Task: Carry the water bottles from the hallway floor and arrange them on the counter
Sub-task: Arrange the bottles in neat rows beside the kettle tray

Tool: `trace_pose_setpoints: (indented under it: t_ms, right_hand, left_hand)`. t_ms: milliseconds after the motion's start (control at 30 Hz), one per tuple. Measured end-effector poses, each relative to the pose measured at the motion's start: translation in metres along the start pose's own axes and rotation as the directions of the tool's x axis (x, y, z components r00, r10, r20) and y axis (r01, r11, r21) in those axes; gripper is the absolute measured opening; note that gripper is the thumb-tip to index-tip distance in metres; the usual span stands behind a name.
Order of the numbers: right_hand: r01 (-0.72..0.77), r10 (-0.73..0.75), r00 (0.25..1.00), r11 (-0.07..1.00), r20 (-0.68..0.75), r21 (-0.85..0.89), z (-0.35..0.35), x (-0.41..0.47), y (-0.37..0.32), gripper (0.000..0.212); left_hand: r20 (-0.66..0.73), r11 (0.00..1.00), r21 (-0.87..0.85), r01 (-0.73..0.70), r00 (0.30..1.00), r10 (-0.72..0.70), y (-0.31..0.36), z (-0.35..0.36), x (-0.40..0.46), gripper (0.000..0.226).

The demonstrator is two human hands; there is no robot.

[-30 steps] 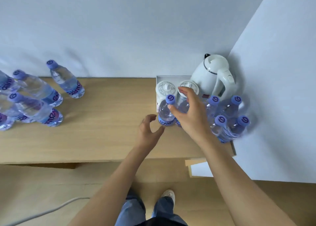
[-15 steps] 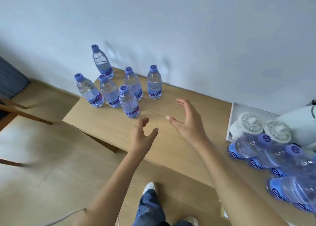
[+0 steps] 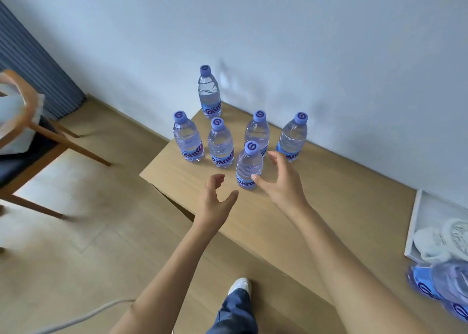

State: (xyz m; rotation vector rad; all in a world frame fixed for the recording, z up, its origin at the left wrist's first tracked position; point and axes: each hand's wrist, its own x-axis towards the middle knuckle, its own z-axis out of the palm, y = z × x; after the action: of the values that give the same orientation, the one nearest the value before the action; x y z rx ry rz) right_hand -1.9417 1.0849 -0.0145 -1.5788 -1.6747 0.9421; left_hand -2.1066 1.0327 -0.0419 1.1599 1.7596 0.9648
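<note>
Several clear water bottles with purple caps stand upright at the left end of the wooden counter (image 3: pixel 316 207). The nearest bottle (image 3: pixel 248 166) stands between my hands. My right hand (image 3: pixel 281 181) is open just to its right, thumb tip at the bottle's lower side. My left hand (image 3: pixel 215 199) is open a little below and to the left of it, not touching. Behind it stand two bottles (image 3: pixel 219 143) (image 3: pixel 257 131), with others at the left (image 3: pixel 187 138), right (image 3: pixel 292 137) and back (image 3: pixel 209 93). More bottles (image 3: pixel 445 288) show blurred at the right edge.
A white tray (image 3: pixel 415 222) with white lidded items sits on the counter at the right. A wooden chair (image 3: pixel 30 141) stands on the floor at the left. A pale cable (image 3: pixel 83 316) lies on the floor. A white wall backs the counter.
My view has swung left from the kettle corner to the counter's left end. Both hands let go of the right-hand bottles and have moved up to the nearest bottle of the left group.
</note>
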Motion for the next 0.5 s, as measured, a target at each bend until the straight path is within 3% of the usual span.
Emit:
trace_pose_setpoints:
  t_ms: [300, 500]
  right_hand:
    - [-0.073, 0.068, 0.995, 0.995, 0.074, 0.068, 0.024, 0.045, -0.004, 0.058]
    - [-0.109, 0.085, 0.984, 0.983, 0.159, 0.150, 0.027, 0.054, -0.008, 0.021]
  left_hand:
    - [0.018, 0.999, 0.045, 0.021, 1.000, -0.022, -0.021, -0.017, 0.017, 0.049]
    - [0.046, 0.998, 0.040, 0.055, 0.997, -0.057, -0.032, -0.015, 0.020, 0.050]
